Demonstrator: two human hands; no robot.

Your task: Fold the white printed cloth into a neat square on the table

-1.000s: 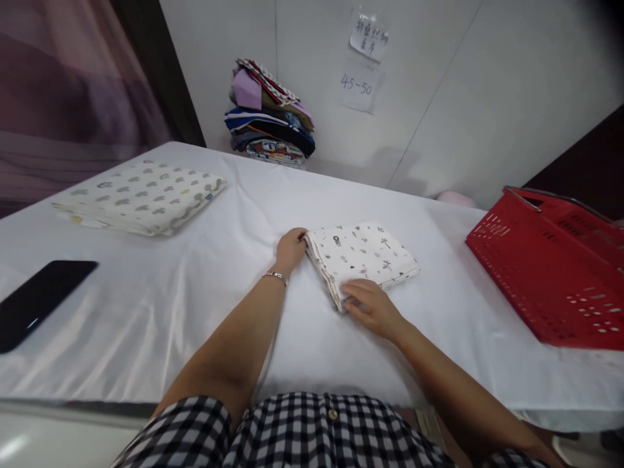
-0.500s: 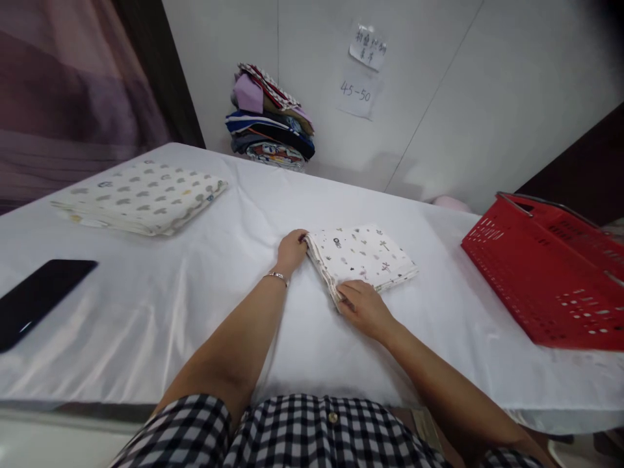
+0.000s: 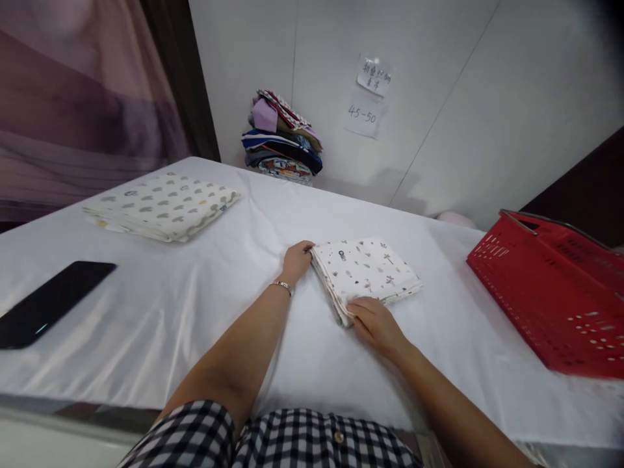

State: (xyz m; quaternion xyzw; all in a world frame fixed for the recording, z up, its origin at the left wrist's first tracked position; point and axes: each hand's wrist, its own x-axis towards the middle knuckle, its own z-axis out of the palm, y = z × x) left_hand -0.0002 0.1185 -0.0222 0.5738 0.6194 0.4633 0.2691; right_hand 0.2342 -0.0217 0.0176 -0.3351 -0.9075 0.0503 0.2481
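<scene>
Seen from above, over a black-and-white checked shirt (image 3: 292,442) at the bottom edge. On the white-covered desk (image 3: 195,325), near its middle: a small folded cloth (image 3: 365,273), white with tiny printed figures, lying flat with layered edges showing along the near-left side.

Left hand (image 3: 297,259) at the cloth's left corner, fingers curled against the folded edge, touching it; a thin bracelet (image 3: 281,284) on the wrist. Hard to tell whether pinching the layers or only pressing against them.

Right hand (image 3: 377,323) at the cloth's near corner, fingers bent and laid over the edge, thumb side toward the stacked layers; touching, grip itself hidden under the fingers.

Farther left on the desk, well apart from the hands: a larger folded blanket (image 3: 163,207), cream with grey and yellow shapes. At the left edge, a black phone (image 3: 51,302), screen dark, lying flat.

To the right, a red plastic basket (image 3: 556,286) with perforated walls and a metal handle, tilted slightly, resting on the desk.

At the far end, against the white wall: a pile of folded clothes (image 3: 283,140) in purple, blue, red and patterned fabrics. Above and right of it, two paper notes (image 3: 368,97) stuck to the wall, the lower one reading "45-50", the upper one handwritten.
</scene>
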